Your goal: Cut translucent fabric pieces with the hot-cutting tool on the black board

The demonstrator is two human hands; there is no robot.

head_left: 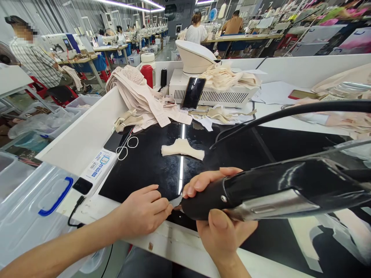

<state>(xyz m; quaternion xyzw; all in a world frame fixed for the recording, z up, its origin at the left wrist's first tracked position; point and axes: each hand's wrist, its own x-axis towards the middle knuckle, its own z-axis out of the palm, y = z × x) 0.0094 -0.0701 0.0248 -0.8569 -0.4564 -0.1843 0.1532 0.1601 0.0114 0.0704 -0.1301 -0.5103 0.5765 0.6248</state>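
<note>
My right hand (216, 227) is wrapped round a black hand-held power tool (266, 185), which has a long silver lever along its side. The tool lies nearly level across the right half of the view, its metal tip pointing left. Close to that tip, my left hand (146, 210) is closed with its fingers curled, and what lies between them is hidden. Just beyond both hands, a cream foam-like fabric piece (182, 148) with a raised middle rests on the glossy black mat (139, 170).
A black cable (290, 112) arches over the right side. Cream fabric strips (145, 100) are heaped at the back left, near a propped phone (193, 92) and a white vented box (214, 94). A white low wall (84, 123) edges the left. People work at sewing machines beyond.
</note>
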